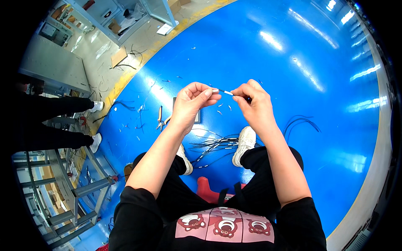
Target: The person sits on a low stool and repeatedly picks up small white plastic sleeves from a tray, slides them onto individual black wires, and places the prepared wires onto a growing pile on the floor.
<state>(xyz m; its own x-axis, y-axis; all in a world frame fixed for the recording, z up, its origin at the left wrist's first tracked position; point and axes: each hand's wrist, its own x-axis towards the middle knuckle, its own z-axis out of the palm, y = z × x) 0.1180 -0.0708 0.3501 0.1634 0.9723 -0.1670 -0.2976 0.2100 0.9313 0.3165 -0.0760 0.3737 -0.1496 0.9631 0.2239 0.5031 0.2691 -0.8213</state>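
Observation:
My left hand (192,101) and my right hand (252,101) are raised in front of me, a short gap between them. Between their pinched fingertips runs a thin wire with a white sleeve (223,92); each hand grips one end. Below the hands, on the blue floor (293,75), a bundle of dark wires with white tags (213,146) lies between my two white shoes. Orange-handled pliers (161,118) lie on the floor just left of my left wrist.
Small wire scraps (224,108) dot the floor. A loop of dark cable (298,124) lies to the right. Another person's legs in dark trousers (54,119) stand at the left, beside grey metal racks (71,188). A red stool (207,188) is under me.

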